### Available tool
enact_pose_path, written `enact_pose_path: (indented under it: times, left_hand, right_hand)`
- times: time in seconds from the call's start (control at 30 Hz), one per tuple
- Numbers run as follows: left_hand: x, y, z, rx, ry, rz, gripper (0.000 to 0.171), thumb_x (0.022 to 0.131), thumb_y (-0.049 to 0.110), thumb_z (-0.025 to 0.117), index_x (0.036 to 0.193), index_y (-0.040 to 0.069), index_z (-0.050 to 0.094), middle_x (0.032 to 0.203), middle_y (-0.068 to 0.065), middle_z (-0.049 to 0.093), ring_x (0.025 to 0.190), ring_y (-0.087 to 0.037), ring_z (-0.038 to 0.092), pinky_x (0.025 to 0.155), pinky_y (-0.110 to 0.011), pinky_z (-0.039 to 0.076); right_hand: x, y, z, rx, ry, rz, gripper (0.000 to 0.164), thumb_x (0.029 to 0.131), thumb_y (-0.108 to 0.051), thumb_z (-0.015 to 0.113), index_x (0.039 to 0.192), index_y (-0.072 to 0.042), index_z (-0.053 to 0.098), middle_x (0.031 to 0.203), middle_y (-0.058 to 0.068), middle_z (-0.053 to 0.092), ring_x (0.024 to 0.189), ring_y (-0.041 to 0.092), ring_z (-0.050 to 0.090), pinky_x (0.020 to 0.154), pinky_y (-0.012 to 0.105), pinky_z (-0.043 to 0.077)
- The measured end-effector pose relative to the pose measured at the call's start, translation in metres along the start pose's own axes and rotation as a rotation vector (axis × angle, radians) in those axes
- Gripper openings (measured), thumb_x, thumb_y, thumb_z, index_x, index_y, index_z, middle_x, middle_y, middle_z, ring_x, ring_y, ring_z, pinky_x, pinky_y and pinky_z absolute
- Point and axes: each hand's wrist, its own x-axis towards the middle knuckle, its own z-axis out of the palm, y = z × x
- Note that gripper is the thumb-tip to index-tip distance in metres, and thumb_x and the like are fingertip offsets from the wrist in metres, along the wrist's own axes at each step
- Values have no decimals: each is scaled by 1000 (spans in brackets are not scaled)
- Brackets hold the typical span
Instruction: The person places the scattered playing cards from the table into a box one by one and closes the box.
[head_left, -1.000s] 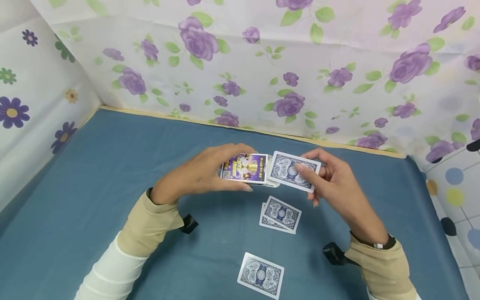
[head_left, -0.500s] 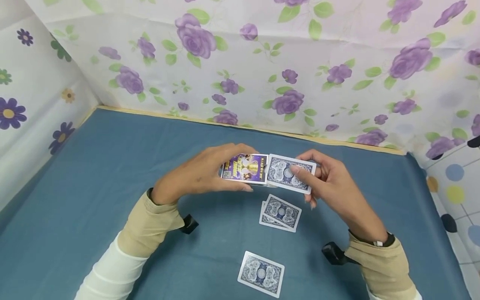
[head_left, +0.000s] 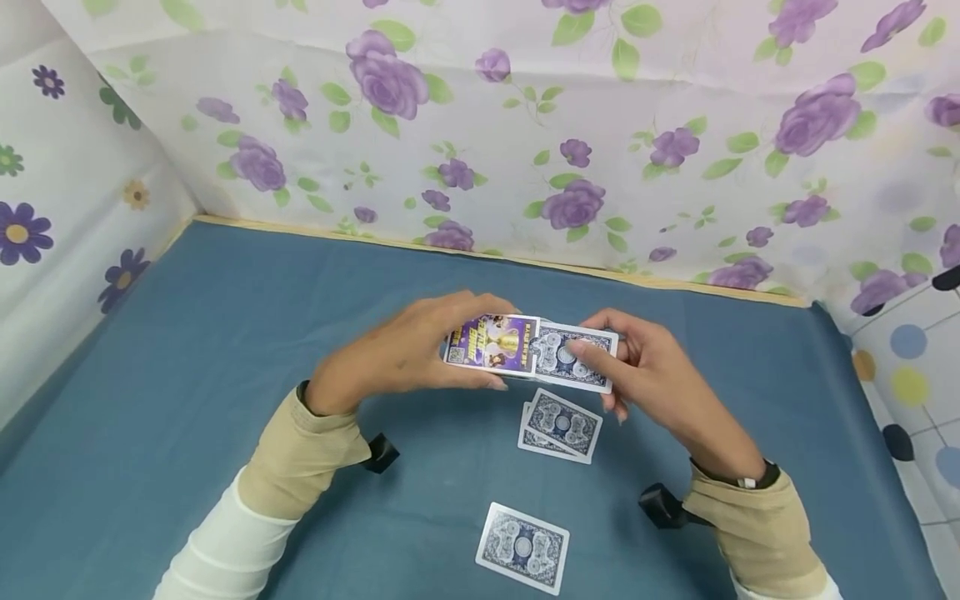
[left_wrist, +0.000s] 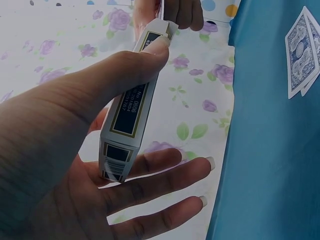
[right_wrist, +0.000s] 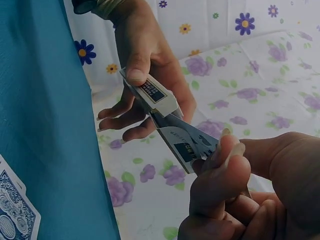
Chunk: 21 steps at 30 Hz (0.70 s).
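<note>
My left hand (head_left: 408, 350) grips a purple-and-gold playing card box (head_left: 495, 343) between thumb and fingers; the box's narrow side and barcode end show in the left wrist view. To its right, my right hand (head_left: 648, 362) pinches a blue-backed playing card (head_left: 558, 360), its thumb lying on the patterned back. The card's left end meets the box's open end. In the right wrist view the card (right_wrist: 192, 131) enters the mouth of the box (right_wrist: 160, 97), above a lifted flap (right_wrist: 177, 145). How many cards are pinched, or are inside the box, cannot be seen.
Two overlapping face-down cards (head_left: 562, 427) lie on the blue cloth (head_left: 420, 517) just below the hands. Nearer the front lies a single face-down card (head_left: 522, 547). A floral sheet (head_left: 480, 167) rises along the back edge, with more patterned sheeting (head_left: 67, 192) on the left.
The right hand has moved left and slightly down, bringing its card from overlapping the box's flap, tilted, to more nearly in line with the opening. The left hand keeps its hold on the box.
</note>
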Motion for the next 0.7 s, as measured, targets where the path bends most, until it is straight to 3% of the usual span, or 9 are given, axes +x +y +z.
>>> enact_pose_path:
  times: [0.27, 0.5, 0.7]
  left_hand:
    - [1, 0, 4, 25, 9, 24, 65, 80, 51, 75, 138, 31, 53, 99, 13, 54, 79, -6, 51, 66, -28, 46]
    - [1, 1, 6, 44, -17, 14, 64, 81, 52, 74, 138, 32, 52, 98, 12, 54, 76, -6, 51, 64, -28, 46]
    - [2, 3, 8, 46, -23, 10, 65, 81, 54, 73, 138, 32, 52, 98, 12, 54, 76, -6, 51, 64, -27, 47]
  right_hand:
    - [6, 5, 11, -18, 9, 27, 38, 92, -37, 68, 108, -5, 54, 51, 13, 52, 36, 25, 49, 38, 37, 44]
    - [9, 4, 23, -93, 42, 55, 48, 90, -47, 66, 110, -7, 49, 52, 12, 54, 36, 25, 50, 38, 39, 44]
    - [10, 7, 27, -111, 40, 67, 47, 92, -50, 63, 116, -13, 49, 56, 10, 54, 41, 27, 52, 45, 42, 48]
